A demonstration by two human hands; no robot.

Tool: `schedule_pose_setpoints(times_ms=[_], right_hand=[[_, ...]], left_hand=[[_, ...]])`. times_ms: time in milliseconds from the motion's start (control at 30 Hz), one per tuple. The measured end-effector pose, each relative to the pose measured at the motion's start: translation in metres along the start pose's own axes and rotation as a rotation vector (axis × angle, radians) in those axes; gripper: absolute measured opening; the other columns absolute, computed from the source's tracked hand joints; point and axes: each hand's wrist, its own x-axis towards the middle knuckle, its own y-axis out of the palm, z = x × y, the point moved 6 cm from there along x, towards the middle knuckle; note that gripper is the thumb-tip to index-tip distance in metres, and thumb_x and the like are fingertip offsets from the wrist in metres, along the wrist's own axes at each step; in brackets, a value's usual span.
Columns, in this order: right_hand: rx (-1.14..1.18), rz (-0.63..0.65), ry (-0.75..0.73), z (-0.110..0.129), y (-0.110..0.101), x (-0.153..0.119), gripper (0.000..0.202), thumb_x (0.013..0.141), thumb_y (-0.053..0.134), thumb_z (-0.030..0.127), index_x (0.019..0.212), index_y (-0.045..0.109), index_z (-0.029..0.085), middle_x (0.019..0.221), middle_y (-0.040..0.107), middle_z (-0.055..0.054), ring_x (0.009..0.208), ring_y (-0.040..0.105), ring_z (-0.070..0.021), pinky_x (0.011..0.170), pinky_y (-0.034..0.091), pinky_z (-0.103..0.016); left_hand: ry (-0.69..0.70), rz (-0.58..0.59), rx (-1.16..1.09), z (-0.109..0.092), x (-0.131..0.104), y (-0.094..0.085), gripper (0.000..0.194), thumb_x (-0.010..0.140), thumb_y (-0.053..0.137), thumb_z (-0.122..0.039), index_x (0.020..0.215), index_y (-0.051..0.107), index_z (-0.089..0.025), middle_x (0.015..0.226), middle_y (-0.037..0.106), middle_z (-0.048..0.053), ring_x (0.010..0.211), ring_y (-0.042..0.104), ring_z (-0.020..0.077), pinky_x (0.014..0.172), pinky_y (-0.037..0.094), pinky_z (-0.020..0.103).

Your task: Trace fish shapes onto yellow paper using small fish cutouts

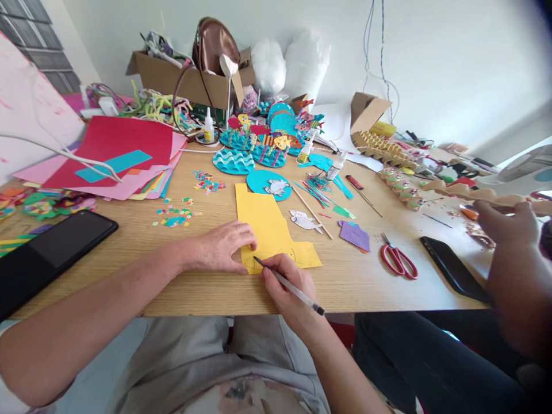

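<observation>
Here, at the far left, a dark phone (56, 244) lies near the edge of the wooden table (366, 287), with a fan of coloured paper sheets (116, 158) behind it and scattered confetti scraps (176, 215) a little further in. The left hand (224, 247) lies palm down with its fingers flat and together, pressing the near left edge of the yellow paper (267, 230) to the table. That sheet lies in front of the person, its long axis running from the near edge away towards a blue disc with a paper fish (269, 184). Just right of the left hand, the right hand (287, 284) pinches a pen (288, 286) between thumb and fingers; the pen's long axis slants from its far end low at the right up to its tip at the upper left, and the tip touches the sheet's near corner, where a faint curved outline seems to be drawn, though it is too small to read. So the paper lies ahead and left of the writing grip, and the left hand is the nearer to its bulk. Further right lie a small white fish cut-out (305, 220), a purple scrap (354, 234), red scissors (399, 260) and a second dark phone (452, 267). At the far right another person's hand (509, 224) hovers by an egg-carton strip (487, 194).
</observation>
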Motion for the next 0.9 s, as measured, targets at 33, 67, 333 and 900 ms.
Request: schedule_pose_setpoints(times_ms=[33, 67, 333, 900], right_hand=[[0.001, 0.003, 0.001, 0.0002, 0.0003, 0.0005, 0.010, 0.076, 0.048, 0.017, 0.080, 0.057, 0.019, 0.067, 0.065, 0.001, 0.056, 0.057, -0.0107, 0.052, 0.039, -0.019], [0.002, 0.007, 0.000, 0.0004, 0.0007, 0.0009, 0.010, 0.076, 0.048, 0.017, 0.080, 0.057, 0.019, 0.067, 0.065, 0.001, 0.057, 0.057, -0.0109, 0.052, 0.039, -0.019], [0.003, 0.004, -0.013, -0.0004, -0.0016, -0.0024, 0.008, 0.075, 0.047, 0.015, 0.075, 0.055, 0.019, 0.058, 0.058, 0.004, 0.051, 0.051, -0.0096, 0.049, 0.035, -0.019], [0.065, 0.022, 0.014, -0.0005, -0.0049, -0.0043, 0.008, 0.075, 0.045, 0.018, 0.071, 0.052, 0.019, 0.049, 0.046, 0.006, 0.045, 0.043, -0.0093, 0.045, 0.031, -0.021]], left_hand=[[0.001, 0.001, 0.000, 0.0001, 0.0002, 0.0002, 0.033, 0.069, 0.072, -0.031, 0.094, 0.055, -0.017, 0.102, 0.052, 0.005, 0.100, 0.046, 0.0213, 0.089, 0.036, 0.032], [0.000, 0.003, 0.000, 0.0003, 0.0003, 0.0004, 0.033, 0.069, 0.072, -0.030, 0.094, 0.055, -0.017, 0.102, 0.052, 0.005, 0.100, 0.046, 0.0213, 0.089, 0.036, 0.032], [0.010, -0.008, -0.009, 0.0027, 0.0004, 0.0015, 0.035, 0.068, 0.072, -0.031, 0.095, 0.055, -0.017, 0.102, 0.052, 0.005, 0.100, 0.046, 0.0212, 0.089, 0.035, 0.031], [0.008, -0.003, -0.010, 0.0016, 0.0012, 0.0004, 0.034, 0.068, 0.072, -0.030, 0.094, 0.054, -0.017, 0.101, 0.053, 0.005, 0.099, 0.047, 0.0215, 0.089, 0.036, 0.032]])
